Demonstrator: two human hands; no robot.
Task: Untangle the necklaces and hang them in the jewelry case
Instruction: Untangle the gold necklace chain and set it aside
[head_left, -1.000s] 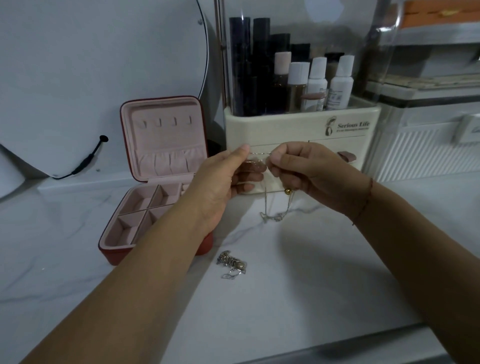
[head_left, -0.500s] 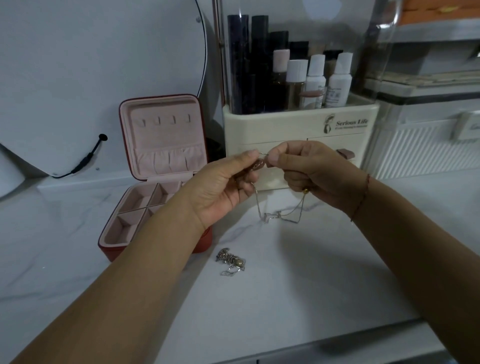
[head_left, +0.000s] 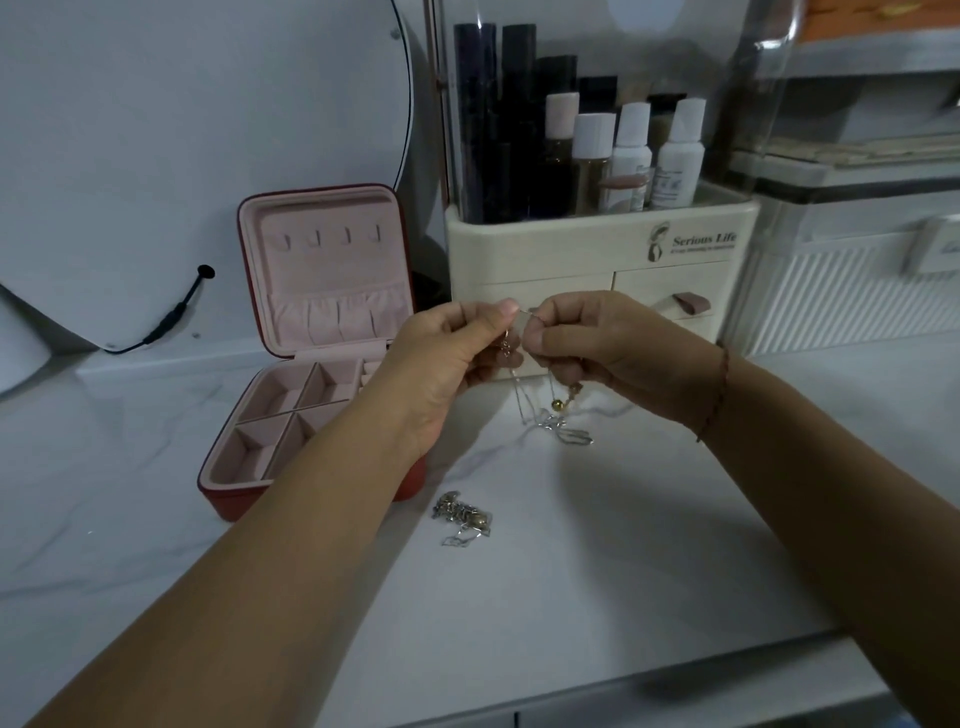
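Silver chain (head_left: 550, 426) is dangling between two pinching hands right now: the left hand (head_left: 447, 358) is nipping it between thumb and curled fingers, and the right hand (head_left: 597, 348) is pinching the same strand just beside it, thumb tips nearly meeting. Below the knuckles it is hanging in thin loops with a small gold bead (head_left: 556, 405) among them. Its lowest knot is touching or just clearing the white marble counter (head_left: 597, 571), and I cannot tell which. A second tangle of necklaces (head_left: 462, 519) is lying on the counter nearer the person, just beside the left forearm. Further left the red jewelry case (head_left: 322, 270) is sitting open, its pink lid standing upright with a row of four hooks (head_left: 330, 239) showing and the compartments facing up. Behind the hands a cream organizer (head_left: 597, 244) is holding bottles (head_left: 631, 150), and a round mirror (head_left: 208, 130) is standing at the back left
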